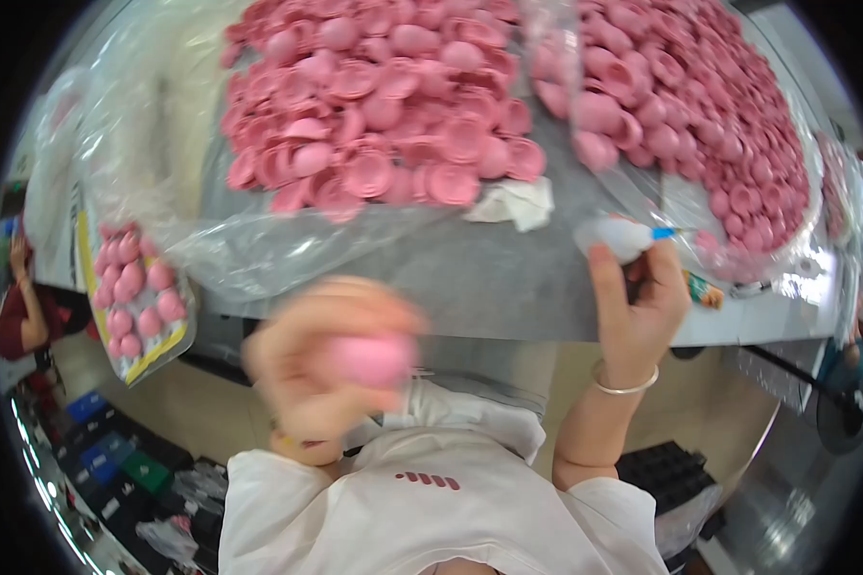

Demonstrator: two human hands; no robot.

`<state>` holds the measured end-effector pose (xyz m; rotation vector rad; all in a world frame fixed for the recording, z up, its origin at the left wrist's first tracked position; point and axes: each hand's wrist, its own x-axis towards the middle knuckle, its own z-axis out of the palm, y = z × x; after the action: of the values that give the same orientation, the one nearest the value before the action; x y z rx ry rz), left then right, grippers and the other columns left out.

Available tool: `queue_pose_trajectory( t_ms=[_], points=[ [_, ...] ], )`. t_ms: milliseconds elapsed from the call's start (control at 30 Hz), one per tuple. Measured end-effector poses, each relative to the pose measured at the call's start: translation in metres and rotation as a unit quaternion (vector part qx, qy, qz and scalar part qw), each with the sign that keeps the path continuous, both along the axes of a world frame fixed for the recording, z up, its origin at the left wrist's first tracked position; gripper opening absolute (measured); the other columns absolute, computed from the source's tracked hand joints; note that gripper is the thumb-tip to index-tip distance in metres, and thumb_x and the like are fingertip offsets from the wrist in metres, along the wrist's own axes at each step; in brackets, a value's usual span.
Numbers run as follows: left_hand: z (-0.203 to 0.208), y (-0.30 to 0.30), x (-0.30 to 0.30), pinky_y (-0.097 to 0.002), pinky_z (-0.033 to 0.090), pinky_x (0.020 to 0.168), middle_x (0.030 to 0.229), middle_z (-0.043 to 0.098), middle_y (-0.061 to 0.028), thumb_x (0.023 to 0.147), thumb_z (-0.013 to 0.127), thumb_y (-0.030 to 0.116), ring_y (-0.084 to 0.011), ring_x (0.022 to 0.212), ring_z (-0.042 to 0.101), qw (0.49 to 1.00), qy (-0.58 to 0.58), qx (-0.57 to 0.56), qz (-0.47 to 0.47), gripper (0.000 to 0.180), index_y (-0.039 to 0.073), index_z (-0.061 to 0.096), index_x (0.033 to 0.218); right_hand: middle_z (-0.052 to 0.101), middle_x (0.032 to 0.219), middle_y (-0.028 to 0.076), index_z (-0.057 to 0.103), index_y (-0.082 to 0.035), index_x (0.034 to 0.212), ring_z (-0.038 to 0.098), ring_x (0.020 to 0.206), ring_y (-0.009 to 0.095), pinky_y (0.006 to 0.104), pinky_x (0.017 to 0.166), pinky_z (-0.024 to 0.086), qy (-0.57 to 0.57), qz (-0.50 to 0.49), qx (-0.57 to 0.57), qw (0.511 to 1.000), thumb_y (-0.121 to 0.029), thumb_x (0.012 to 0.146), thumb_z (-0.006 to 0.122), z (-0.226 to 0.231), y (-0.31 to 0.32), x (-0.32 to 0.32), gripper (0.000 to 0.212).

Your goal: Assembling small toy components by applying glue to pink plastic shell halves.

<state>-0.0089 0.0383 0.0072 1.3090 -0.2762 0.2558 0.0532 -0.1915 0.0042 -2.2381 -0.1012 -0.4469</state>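
Observation:
My left hand (pixel 292 350), smeared by motion, is closed round a pink egg-shaped piece (pixel 374 356) in front of the table edge. In my right hand (pixel 647 307) is a small white squeeze bottle (pixel 616 236) with a blue needle tip (pixel 664 232) pointing right, held over the grey tabletop. Beyond my hands lies a large heap of pink cup-shaped plastic pieces (pixel 369 172). To its right is a second heap of rounder pink pieces (pixel 662 139) on clear plastic. A crumpled white cloth (pixel 515 203) rests at the first heap's near edge.
At the left edge stands a tray (pixel 190 321) holding several pink egg-shaped pieces. Clear plastic sheeting (pixel 259 251) spreads along the table's left part. A black crate (pixel 666 479) is on the floor at lower right. Another person's arm (pixel 31 302) shows at far left.

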Motion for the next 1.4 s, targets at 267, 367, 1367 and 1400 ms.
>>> queue_pose_trajectory(
  t_ms=[267, 367, 1367, 1400],
  points=[
    [0.005, 0.186, -0.047, -0.0261, 0.042, 0.078, 0.103, 0.058, -0.0105, 0.082, 0.053, 0.023, -0.0166, 0.092, 0.055, 0.599, 0.181, 0.595, 0.504, 0.035, -0.001, 0.053, 0.106, 0.055, 0.071, 0.006, 0.059, -0.002, 0.082, 0.048, 0.06, 0.015, 0.0242, 0.05, 0.038, -0.08, 0.044, -0.002, 0.996, -0.013, 0.063, 0.069, -0.008, -0.009, 0.012, 0.024],
    [-0.012, 0.21, -0.045, -0.0254, 0.043, 0.077, 0.099, 0.059, -0.008, 0.082, 0.052, 0.027, -0.0148, 0.091, 0.056, 0.623, 0.127, 0.635, 0.439, 0.037, 0.0, 0.052, 0.108, 0.056, 0.073, 0.008, 0.059, -0.003, 0.082, 0.05, 0.063, 0.02, 0.0283, 0.055, 0.041, -0.096, 0.038, 0.039, 0.994, -0.014, 0.063, 0.068, -0.012, -0.011, 0.01, 0.024],
    [-0.006, -0.184, -0.044, -0.0414, 0.029, 0.095, 0.104, 0.056, -0.0086, 0.076, 0.053, 0.025, -0.0206, 0.103, 0.051, 0.633, -0.404, 0.61, -0.253, 0.033, 0.003, 0.057, 0.101, 0.047, 0.071, 0.008, 0.051, -0.004, 0.067, 0.047, 0.071, 0.022, 0.0298, 0.061, 0.041, -0.104, 0.006, -0.024, 0.994, -0.018, 0.062, 0.064, -0.013, -0.013, -0.003, 0.02],
    [-0.005, -0.183, -0.04, -0.0414, 0.029, 0.095, 0.104, 0.056, -0.0086, 0.076, 0.053, 0.025, -0.0206, 0.103, 0.051, 0.632, -0.404, 0.61, -0.254, 0.033, 0.003, 0.057, 0.101, 0.047, 0.071, 0.008, 0.051, -0.004, 0.067, 0.047, 0.071, 0.021, 0.0296, 0.061, 0.041, -0.096, -0.002, -0.047, 0.994, -0.018, 0.062, 0.064, -0.013, -0.011, -0.003, 0.019]
  ],
)
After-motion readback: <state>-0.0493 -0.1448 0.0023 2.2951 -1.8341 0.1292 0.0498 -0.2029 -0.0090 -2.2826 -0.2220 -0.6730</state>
